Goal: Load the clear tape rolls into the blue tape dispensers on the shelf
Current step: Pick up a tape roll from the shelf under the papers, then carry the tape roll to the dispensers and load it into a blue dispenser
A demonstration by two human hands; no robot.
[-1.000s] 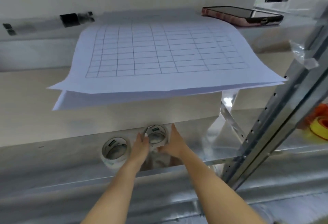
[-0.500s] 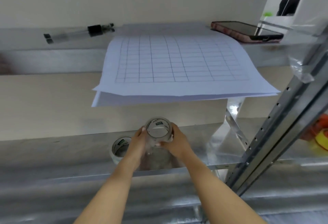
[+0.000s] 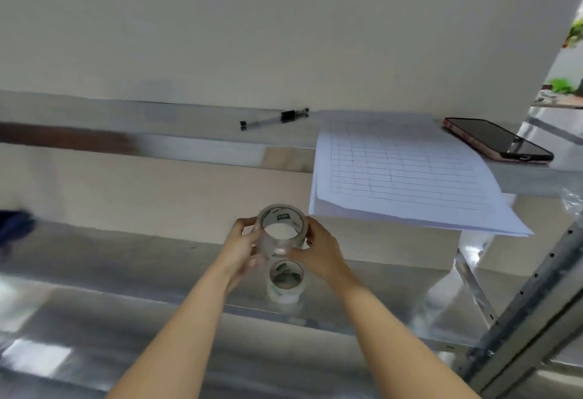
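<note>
Tape roll (image 3: 279,216) raised, left hand (image 3: 241,248), right hand (image 3: 321,253) gripping, shelf edge (image 3: 331,329) seemingly below

We hold one tape roll (image 3: 281,230) between our left hand (image 3: 241,247) and right hand (image 3: 321,251), above the lower shelf (image 3: 126,272). A second tape roll (image 3: 285,280) stands on that shelf just beneath it, between our wrists. On the upper shelf (image 3: 189,120) behind, a pen (image 3: 273,118) lies at the back, left of the papers (image 3: 400,174) — these overhang the front edge — and a phone (image 3: 497,141) lies to their right. A shelf post (image 3: 536,304) rises at far right.
</note>
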